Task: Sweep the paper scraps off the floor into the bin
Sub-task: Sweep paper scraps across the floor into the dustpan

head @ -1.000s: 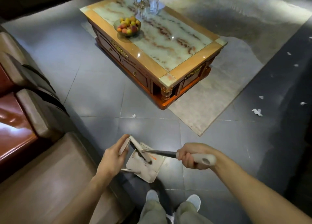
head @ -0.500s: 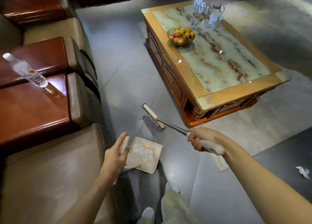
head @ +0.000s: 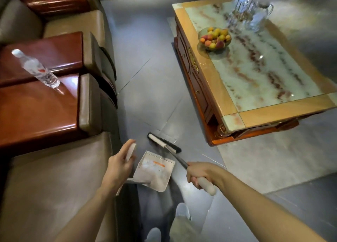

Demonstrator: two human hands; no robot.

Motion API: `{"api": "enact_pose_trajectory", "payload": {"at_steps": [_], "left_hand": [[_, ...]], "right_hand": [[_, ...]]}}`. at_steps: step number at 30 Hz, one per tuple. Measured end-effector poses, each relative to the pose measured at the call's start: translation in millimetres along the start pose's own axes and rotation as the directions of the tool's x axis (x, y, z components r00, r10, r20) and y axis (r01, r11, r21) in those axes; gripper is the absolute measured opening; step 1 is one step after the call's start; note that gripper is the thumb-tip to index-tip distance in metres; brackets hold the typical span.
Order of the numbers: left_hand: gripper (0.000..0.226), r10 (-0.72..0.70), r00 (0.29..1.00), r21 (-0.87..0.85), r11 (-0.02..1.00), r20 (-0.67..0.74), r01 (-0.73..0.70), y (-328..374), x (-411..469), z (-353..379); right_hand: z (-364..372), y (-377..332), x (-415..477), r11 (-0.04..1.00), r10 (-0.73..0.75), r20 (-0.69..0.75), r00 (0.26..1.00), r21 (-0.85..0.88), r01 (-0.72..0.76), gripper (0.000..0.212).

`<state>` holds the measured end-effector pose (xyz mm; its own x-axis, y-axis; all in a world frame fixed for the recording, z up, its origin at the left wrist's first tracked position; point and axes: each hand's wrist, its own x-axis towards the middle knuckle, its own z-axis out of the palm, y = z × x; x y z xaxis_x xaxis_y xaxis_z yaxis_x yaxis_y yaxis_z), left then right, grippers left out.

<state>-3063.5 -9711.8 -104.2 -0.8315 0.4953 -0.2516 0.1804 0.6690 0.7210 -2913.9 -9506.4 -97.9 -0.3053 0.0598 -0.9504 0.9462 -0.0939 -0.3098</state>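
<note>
"What's the right hand [head: 200, 174] doing?"

"It's clenched round the white grip of the black-bristled hand broom [head: 164, 145]. The shaft runs forward and leftward to the head, which is down on the grey tiled floor [head: 145, 95], just beyond the lip of the pale plastic dustpan [head: 155, 170]."

"And the left hand [head: 120, 166]?"

"It holds the dustpan's white handle and is nearer the pan. I see no paper scraps or bin from here."

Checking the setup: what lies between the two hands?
The dustpan, which the left hand holds; the right hand grips the broom. Seen in the head view.
</note>
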Motion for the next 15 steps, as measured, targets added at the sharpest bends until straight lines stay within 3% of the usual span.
{"api": "enact_pose_trajectory", "payload": {"at_steps": [2, 4, 8, 15], "left_hand": [[0.041, 0.025, 1.0, 0.015, 1.0, -0.011, -0.025, -0.7, -3.7, -0.6], [0.041, 0.028, 1.0, 0.015, 1.0, -0.011, -0.028, -1.5, -6.3, -1.3], [0.041, 0.074, 0.995, -0.02, 0.997, 0.069, -0.072, -0.5, -24.0, -1.4], [0.041, 0.284, 0.919, -0.055, 0.959, 0.274, -0.28, 22.4, -88.0, 17.1]], "right_hand": [[4.6, 11.4, -11.8, 0.984, 0.059, 0.057, 0.997, 0.167, -0.068, 0.046], [3.9, 24.7, -23.4, 0.955, 0.106, 0.096, 0.99, 0.266, -0.128, 0.05], [5.8, 62.4, -58.8, 0.895, 0.111, 0.177, 0.978, 0.409, -0.176, 0.02], [51.5, 167.3, -123.9, 0.82, 0.015, -0.114, 0.993, 0.569, 0.053, 0.05]]}}
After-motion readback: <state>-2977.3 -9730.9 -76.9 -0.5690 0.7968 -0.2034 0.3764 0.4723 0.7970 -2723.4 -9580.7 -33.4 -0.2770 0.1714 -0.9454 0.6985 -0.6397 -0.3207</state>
